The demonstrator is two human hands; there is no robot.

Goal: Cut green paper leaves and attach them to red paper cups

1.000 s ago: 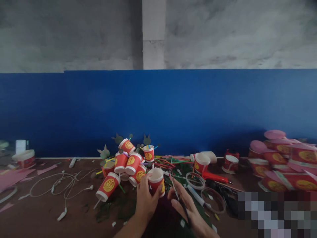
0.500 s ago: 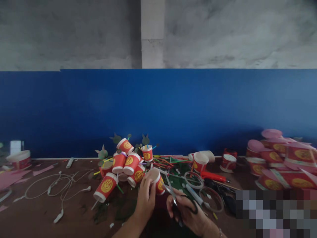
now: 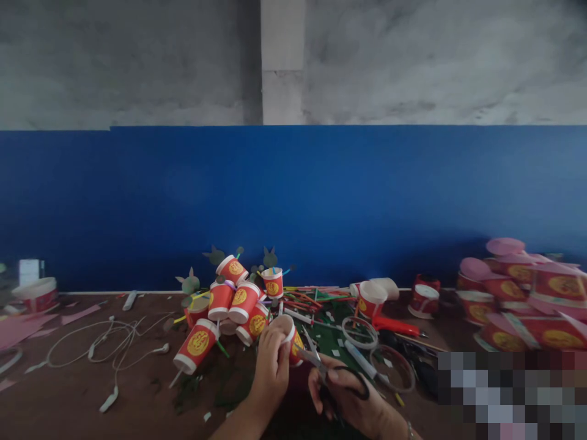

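Note:
My left hand (image 3: 271, 359) is closed round the near side of a red paper cup (image 3: 296, 346) with a white rim and a yellow emblem. The cup's mouth tilts up toward me. In my right hand (image 3: 342, 391) is a pair of scissors (image 3: 316, 359) with dark handles. Their blades are parted and point toward the cup's right side; whether a blade touches it I cannot tell. Just beyond my left hand lies a heap of similar red cups (image 3: 245, 302), some with straws and grey-green paper animal shapes attached.
Colored straws (image 3: 302, 297) lie behind my hands. To the right are tape rolls (image 3: 360, 332), a red-handled tool (image 3: 398, 326), a glue-stick-like tube (image 3: 360, 359) and stacked cups with pink paper (image 3: 509, 293). White earphones (image 3: 110, 397) with looped cable lie left. A blue-painted wall (image 3: 293, 201) stands behind.
The scissor blades have opened wider beside the cup, and the right hand's fingers have shifted slightly. My left hand keeps its hold on the cup, almost unmoved.

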